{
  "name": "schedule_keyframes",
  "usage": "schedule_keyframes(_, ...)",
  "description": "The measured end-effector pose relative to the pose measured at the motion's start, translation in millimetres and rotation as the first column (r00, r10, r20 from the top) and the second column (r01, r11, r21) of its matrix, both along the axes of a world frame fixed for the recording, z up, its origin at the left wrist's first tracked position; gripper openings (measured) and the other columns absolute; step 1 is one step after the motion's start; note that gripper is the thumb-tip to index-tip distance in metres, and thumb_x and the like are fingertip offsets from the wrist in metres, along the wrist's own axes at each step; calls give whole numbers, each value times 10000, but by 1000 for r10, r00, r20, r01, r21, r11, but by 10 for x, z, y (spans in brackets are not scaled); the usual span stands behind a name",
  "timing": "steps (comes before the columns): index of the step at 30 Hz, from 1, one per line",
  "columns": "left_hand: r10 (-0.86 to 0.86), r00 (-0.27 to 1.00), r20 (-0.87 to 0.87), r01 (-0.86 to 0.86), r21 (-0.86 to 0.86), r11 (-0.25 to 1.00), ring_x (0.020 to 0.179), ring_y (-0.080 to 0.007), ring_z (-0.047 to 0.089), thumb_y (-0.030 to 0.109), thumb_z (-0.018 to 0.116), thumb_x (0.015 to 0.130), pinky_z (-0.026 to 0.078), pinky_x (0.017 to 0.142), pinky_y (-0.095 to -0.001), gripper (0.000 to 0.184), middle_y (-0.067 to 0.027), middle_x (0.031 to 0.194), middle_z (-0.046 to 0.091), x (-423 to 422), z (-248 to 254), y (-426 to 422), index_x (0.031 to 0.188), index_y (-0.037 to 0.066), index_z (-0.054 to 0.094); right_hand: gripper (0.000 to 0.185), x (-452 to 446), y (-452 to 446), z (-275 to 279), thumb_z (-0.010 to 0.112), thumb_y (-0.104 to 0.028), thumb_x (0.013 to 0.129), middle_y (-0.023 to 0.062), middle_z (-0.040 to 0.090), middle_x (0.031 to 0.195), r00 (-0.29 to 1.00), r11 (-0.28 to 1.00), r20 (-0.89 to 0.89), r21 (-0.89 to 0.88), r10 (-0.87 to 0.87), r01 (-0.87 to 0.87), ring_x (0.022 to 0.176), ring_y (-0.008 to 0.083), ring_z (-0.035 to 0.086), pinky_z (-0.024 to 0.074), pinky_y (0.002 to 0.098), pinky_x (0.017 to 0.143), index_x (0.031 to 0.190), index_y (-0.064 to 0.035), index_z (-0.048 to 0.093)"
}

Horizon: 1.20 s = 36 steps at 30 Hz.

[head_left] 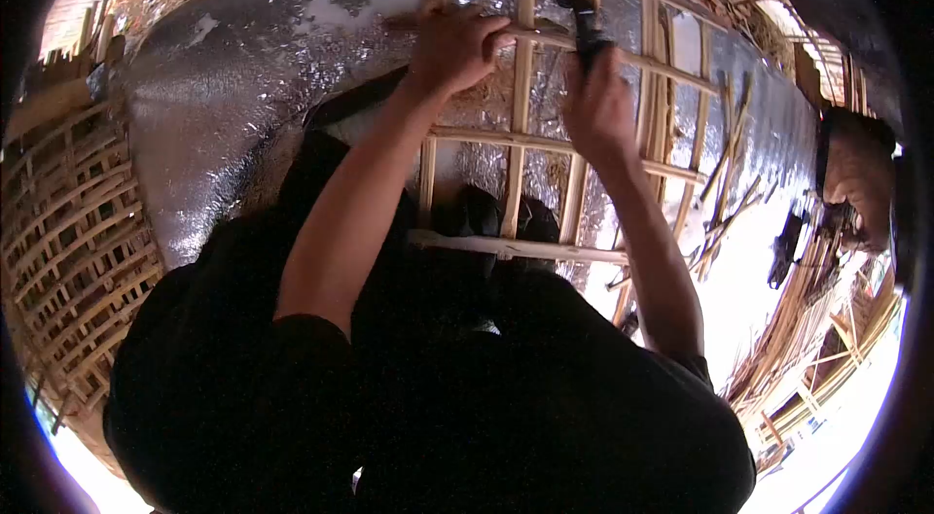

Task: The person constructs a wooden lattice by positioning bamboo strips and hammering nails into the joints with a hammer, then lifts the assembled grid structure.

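Observation:
A lattice of pale wooden or bamboo strips (519, 115) lies on a shiny grey sheet below me. My right hand (600, 106) is closed around the handle of a dark hammer (587, 23), raised over the upper middle of the lattice, its head at the upper left. To the left, my left hand (459, 49) rests at the lattice's upper left corner, fingers bent round near the end of a crosswise strip. Whatever those fingers hold is too small to make out. The lower edge strip (525, 248) runs close to my knees.
A woven slatted panel (78, 242) stands at the left. Loose thin sticks (725, 183) lie right of the lattice, with bundled strips (798, 319) farther right. Another person's bare limb (856, 169) shows at the right edge. Scraps lie along the top.

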<state>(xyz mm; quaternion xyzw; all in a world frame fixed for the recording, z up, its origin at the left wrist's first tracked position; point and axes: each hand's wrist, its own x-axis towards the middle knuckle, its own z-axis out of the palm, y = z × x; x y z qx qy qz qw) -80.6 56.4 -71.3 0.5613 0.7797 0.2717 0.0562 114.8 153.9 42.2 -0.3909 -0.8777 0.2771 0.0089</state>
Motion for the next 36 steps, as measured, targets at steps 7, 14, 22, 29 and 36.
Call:
schedule_keyframes(7, -6, 991, -132, 20, 107, 994, 1001, -241, 673, 377, 684, 974, 354, 995, -503, 219, -11, 1029, 706, -67, 163, 57, 1126, 237, 756, 292, 299, 85, 145, 515, -256, 1072, 262, 686, 849, 989, 988, -144, -140, 45, -66, 750, 462, 708, 554, 574, 650, 1250, -29, 467)
schedule_keyframes(14, 44, 999, 27, -42, -52, 998, 1042, -270, 684, 362, 718, 953, 352, 992, -515, 193, -26, 980, 733, -51, 422, 18, 1058, 220, 796, 309, 989, 254, -430, 567, -297, 1075, 258, 652, 909, 894, 920, -269, 66, -357, 387, 838, 455, 661, 509, 522, 765, 1160, -9, 494)
schedule_keyframes(22, 64, 996, 70, -53, -154, 987, 955, -294, 701, 389, 725, 957, 347, 973, -506, 247, -107, 970, 737, -237, 582, -12, 1122, 227, 812, 297, 1030, 506, -513, 589, -306, 1072, 117, 618, 849, 805, 854, -296, -263, -514, 449, 774, 209, 577, 478, 411, 703, 1042, -11, 569)
schedule_keyframes(29, 66, 987, 148, -3, -387, 922, 940, -269, 752, 398, 770, 942, 564, 886, -399, 378, -152, 1001, 784, -1038, 1418, -410, 1227, 150, 774, 162, 603, 187, -344, 536, -209, 1100, 21, 677, 921, 723, 780, -489, -617, -488, 108, 757, 115, 606, 488, 299, 685, 1094, -69, 617)
schedule_keyframes(36, 132, 988, 78, -1, -856, 517, 1200, -331, 674, 460, 720, 915, 509, 1060, -458, 439, -161, 1245, 733, -1302, 1173, -621, 1109, 71, 789, 230, 226, -185, -487, 559, -278, 1091, 30, 636, 960, 893, 846, -288, -507, -346, 164, 900, 150, 540, 469, 341, 843, 1142, -58, 602)
